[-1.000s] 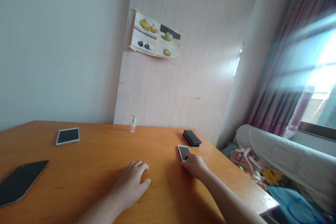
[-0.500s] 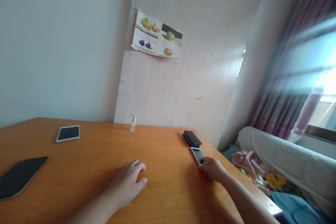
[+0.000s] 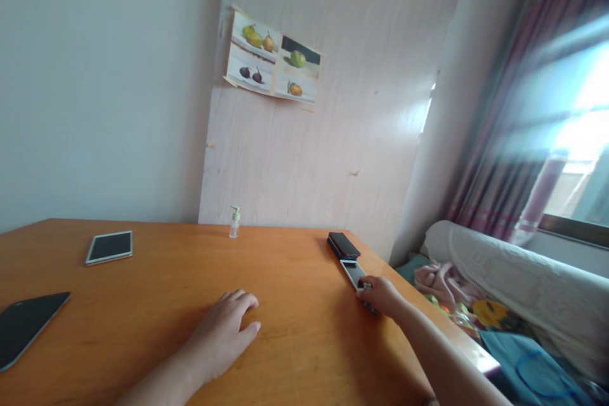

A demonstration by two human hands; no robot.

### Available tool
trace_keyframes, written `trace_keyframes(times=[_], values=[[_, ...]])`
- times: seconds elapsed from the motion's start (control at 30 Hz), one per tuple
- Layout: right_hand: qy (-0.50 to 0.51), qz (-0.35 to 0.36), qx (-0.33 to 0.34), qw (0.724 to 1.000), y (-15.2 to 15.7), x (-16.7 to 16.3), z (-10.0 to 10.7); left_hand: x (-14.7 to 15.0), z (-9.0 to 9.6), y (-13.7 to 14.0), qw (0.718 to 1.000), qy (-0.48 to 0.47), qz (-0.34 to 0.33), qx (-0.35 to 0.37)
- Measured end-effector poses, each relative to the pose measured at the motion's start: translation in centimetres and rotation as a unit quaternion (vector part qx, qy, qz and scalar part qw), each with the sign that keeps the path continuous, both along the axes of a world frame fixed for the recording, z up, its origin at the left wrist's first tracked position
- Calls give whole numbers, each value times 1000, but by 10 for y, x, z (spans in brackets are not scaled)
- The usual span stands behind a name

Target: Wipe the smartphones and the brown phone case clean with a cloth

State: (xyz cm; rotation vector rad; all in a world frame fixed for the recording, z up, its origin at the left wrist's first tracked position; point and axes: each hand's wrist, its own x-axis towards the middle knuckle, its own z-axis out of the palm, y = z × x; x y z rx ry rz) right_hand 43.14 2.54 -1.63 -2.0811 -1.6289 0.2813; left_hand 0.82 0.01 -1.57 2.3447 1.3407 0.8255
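Note:
On the wooden table (image 3: 285,273), my left hand (image 3: 231,323) rests palm down, thumb apart from the slightly curved fingers, holding nothing. My right hand (image 3: 380,295) is at the table's right side, its fingers closed over the near end of a white-framed phone (image 3: 353,271) lying flat. A small dark and silvery thing shows between those fingers, mostly covered, so I cannot tell what it is. Just beyond the phone lies a dark wallet-like case (image 3: 343,245), close against the phone's far end.
A clear pump bottle (image 3: 235,226) stands at the table's back edge. To the left lie a white-framed tablet (image 3: 110,247) and a larger dark tablet-like slab (image 3: 29,327). Right of the table are a pale rolled cover (image 3: 504,273) and a blue cloth bag (image 3: 528,361).
The view has shifted slightly, so most things appear a little farther left. Both hands keep nearly the same places on the table; the right stays at the phone's near end.

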Motion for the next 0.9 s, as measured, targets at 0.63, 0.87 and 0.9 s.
trace_keyframes(times=[0.63,0.87,0.9], values=[[203,162,68,963,5,-178,22,4,10,-11,999,-16,35,-14],[111,235,61,964,35,-247,2,1,7,-7,998,-24,61,-7],[96,246,59,963,35,-250,-2,0,7,-6,997,-25,68,-6]])
